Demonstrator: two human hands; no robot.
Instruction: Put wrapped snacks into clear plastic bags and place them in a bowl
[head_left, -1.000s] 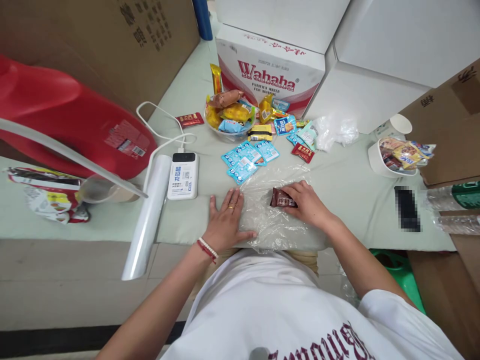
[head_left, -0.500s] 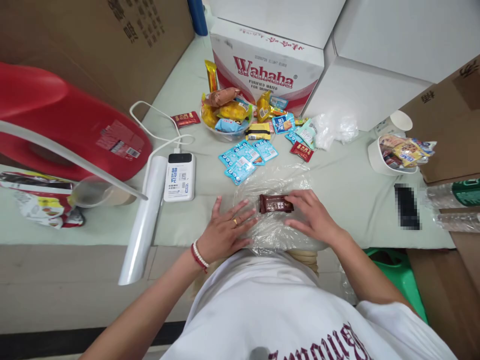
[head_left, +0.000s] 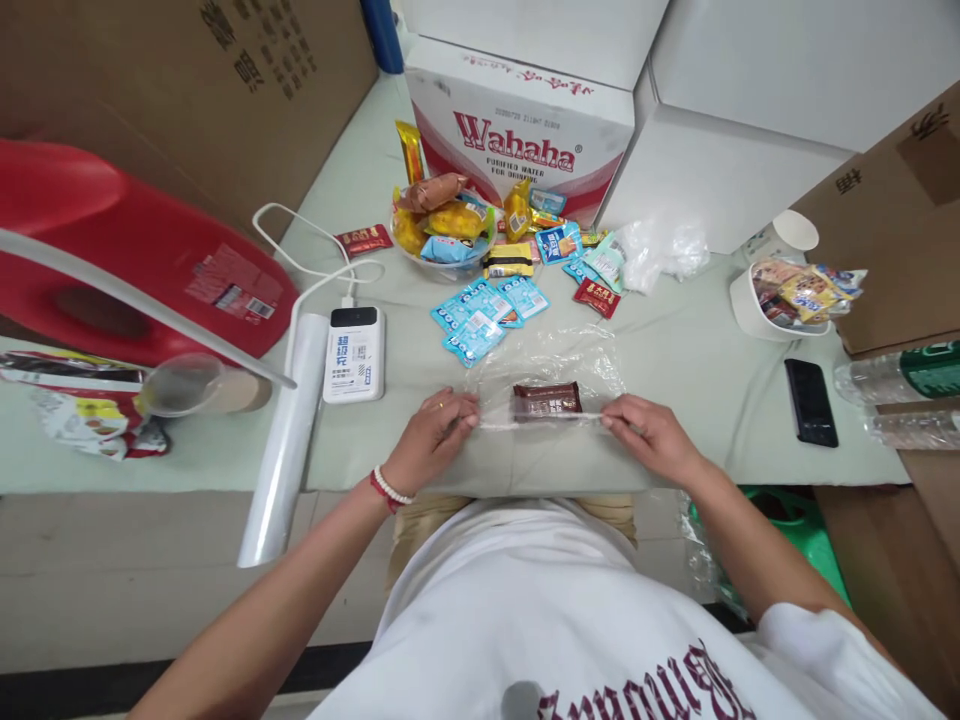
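Observation:
A sheet of clear plastic film [head_left: 570, 352] lies on the cloth-covered table, with brown wrapped snack bars [head_left: 546, 398] on it; how many are stacked there I cannot tell. My left hand [head_left: 441, 432] pinches the near left corner of the film, and a ring shows on one finger. At the near right corner, my right hand [head_left: 646, 432] pinches the film too. Between the two hands the near edge is drawn taut and folded up against the front of the bars. Neither hand touches the bars.
Blue snack packets [head_left: 480, 318] lie just beyond the film, with a snack-filled bowl [head_left: 442, 266] behind. To the left are a power bank [head_left: 355, 355], a plastic film roll [head_left: 283, 450] and a red jug [head_left: 150, 260]. A white tub [head_left: 750, 315] and a phone [head_left: 811, 402] sit right.
Both hands have left the spread-finger pose beside the bars and now grip the film's near corners. The near edge has been lifted and pulled away from me, up to the bars.

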